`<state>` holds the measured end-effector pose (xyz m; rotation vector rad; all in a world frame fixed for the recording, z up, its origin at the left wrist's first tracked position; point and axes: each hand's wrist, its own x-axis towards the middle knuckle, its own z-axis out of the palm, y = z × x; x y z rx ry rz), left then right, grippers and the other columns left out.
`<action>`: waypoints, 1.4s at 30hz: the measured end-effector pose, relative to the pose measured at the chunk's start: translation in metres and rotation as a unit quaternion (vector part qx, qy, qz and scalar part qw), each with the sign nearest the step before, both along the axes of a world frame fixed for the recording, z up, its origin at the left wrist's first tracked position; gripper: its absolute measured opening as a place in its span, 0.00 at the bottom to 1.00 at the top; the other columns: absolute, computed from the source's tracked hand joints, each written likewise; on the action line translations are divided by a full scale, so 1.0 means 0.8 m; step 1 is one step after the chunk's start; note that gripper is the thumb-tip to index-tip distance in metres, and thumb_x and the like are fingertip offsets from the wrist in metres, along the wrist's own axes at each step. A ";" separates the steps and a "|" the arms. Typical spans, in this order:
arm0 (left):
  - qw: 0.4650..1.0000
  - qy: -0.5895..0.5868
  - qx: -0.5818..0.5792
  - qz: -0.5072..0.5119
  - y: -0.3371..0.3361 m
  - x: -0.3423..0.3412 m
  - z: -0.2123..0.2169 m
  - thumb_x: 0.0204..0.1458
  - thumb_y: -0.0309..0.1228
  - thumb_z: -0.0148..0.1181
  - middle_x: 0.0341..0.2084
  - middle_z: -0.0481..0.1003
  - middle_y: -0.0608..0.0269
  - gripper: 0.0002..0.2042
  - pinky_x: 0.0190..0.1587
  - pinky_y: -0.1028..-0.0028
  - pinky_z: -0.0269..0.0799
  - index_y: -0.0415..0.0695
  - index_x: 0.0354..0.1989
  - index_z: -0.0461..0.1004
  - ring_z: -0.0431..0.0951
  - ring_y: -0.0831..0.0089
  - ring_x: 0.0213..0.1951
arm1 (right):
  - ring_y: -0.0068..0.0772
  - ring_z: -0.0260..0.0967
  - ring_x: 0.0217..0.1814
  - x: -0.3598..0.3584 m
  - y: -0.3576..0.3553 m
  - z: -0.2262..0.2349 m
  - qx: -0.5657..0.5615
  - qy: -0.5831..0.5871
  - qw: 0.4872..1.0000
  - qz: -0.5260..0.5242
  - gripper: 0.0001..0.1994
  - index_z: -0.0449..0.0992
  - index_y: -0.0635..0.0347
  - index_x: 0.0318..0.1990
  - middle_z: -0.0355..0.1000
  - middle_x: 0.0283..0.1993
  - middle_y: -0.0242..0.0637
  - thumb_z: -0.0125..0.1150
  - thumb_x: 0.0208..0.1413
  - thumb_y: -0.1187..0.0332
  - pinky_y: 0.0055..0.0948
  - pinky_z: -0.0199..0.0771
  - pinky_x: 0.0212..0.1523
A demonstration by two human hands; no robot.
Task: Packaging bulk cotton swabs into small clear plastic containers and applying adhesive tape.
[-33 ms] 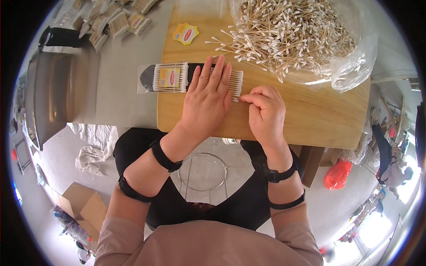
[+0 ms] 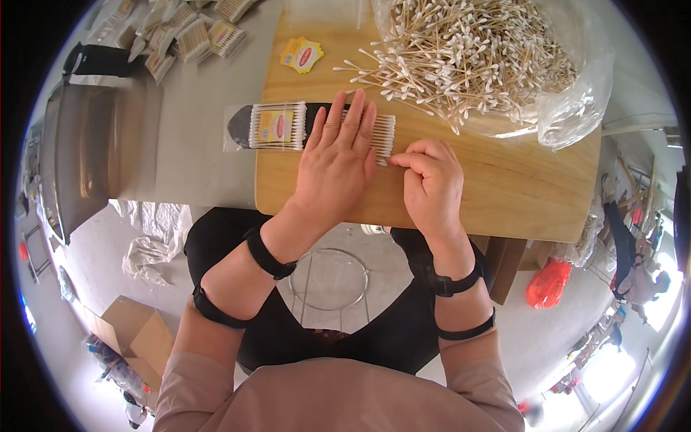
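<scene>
My left hand (image 2: 335,162) lies flat, fingers stretched, across a dark flat strip (image 2: 312,119) and a row of cotton swabs (image 2: 384,135). The palm hides part of both. At the row's lower right corner, my right hand (image 2: 434,176) is curled, its index fingertip at the white swab ends; nothing shows in its fingers. Left of my left hand, a bundle of cotton swabs (image 2: 298,126) with a yellow label card (image 2: 276,127) lies on the strip's rounded end. Clear plastic film (image 2: 232,133) shows around that end.
A large heap of loose cotton swabs (image 2: 475,57) in a clear plastic bag (image 2: 576,119) covers the board's far right. Yellow label cards (image 2: 301,55) lie at the wooden board's (image 2: 504,194) far left. Packed swab bundles (image 2: 193,39) and a brown translucent bin (image 2: 79,151) stand farther left.
</scene>
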<state>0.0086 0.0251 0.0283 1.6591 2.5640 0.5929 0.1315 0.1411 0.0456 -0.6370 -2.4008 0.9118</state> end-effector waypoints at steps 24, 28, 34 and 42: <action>1.000 0.008 0.017 0.001 -0.001 0.000 -0.002 0.56 0.31 0.55 0.68 0.59 0.53 0.28 0.68 0.54 0.56 0.39 0.67 0.62 0.58 0.52 0.69 | 0.40 0.70 0.33 0.001 0.001 -0.005 -0.051 -0.007 0.998 -0.029 0.13 0.83 0.58 0.31 0.73 0.29 0.34 0.55 0.42 0.84 0.35 0.71 0.34; 1.000 0.003 0.022 0.005 0.000 0.002 -0.002 0.56 0.32 0.56 0.68 0.59 0.54 0.28 0.68 0.54 0.56 0.40 0.67 0.62 0.58 0.53 0.69 | 0.40 0.70 0.34 0.001 0.002 -0.003 -0.051 -0.019 0.998 -0.032 0.14 0.83 0.58 0.32 0.73 0.30 0.35 0.55 0.42 0.84 0.34 0.72 0.35; 0.999 0.001 0.031 0.009 0.003 0.004 -0.005 0.55 0.31 0.56 0.68 0.60 0.56 0.29 0.68 0.55 0.56 0.41 0.67 0.62 0.58 0.54 0.70 | 0.40 0.71 0.34 0.001 0.005 -0.002 -0.025 -0.019 0.999 -0.023 0.14 0.84 0.57 0.32 0.73 0.29 0.35 0.55 0.42 0.84 0.34 0.72 0.35; 1.000 -0.001 0.007 0.013 -0.002 -0.001 -0.001 0.55 0.31 0.57 0.70 0.58 0.57 0.31 0.69 0.55 0.54 0.42 0.69 0.60 0.56 0.55 0.71 | 0.38 0.71 0.32 -0.004 0.001 0.001 -0.058 -0.015 0.998 -0.036 0.15 0.83 0.57 0.34 0.72 0.28 0.35 0.54 0.42 0.84 0.34 0.72 0.34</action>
